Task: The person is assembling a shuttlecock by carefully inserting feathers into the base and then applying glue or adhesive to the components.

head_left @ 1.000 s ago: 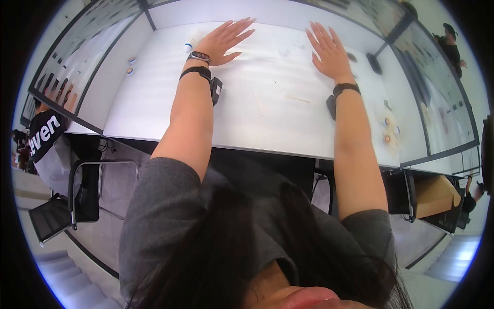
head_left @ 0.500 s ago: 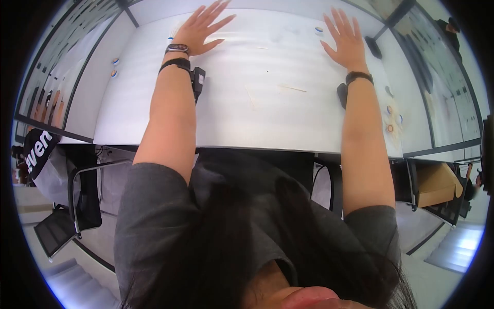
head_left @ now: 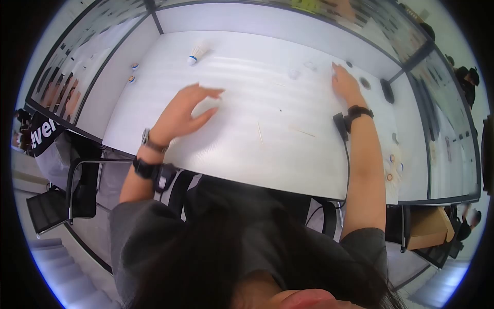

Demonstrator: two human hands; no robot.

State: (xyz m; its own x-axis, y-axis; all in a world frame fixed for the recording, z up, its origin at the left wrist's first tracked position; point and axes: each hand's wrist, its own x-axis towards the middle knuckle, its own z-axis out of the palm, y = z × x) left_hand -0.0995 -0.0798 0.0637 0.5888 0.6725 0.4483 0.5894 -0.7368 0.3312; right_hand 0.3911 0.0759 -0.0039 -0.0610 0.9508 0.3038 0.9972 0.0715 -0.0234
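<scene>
My left hand (head_left: 182,113) hovers over the near left part of the white table (head_left: 242,149), fingers apart, holding nothing. My right hand (head_left: 346,82) rests at the far right of the table, fingers reaching toward small pale pieces (head_left: 310,66); whether it holds one I cannot tell. A white shuttlecock (head_left: 195,53) with a blue base lies far left, well beyond my left hand. Two thin wooden sticks (head_left: 260,132) lie mid-table between my arms. Both wrists carry black bands with small devices.
Small round blue-and-orange items (head_left: 133,72) sit on the left neighbouring table, and more (head_left: 393,167) near the right edge. A dark oval object (head_left: 387,90) lies beyond my right hand. A black chair (head_left: 77,190) stands at left, a person in a black shirt (head_left: 43,131) beside it.
My left hand has pulled back from the far side toward the near edge and lifted off the table. My right hand stays far out. The shuttlecock is now uncovered.
</scene>
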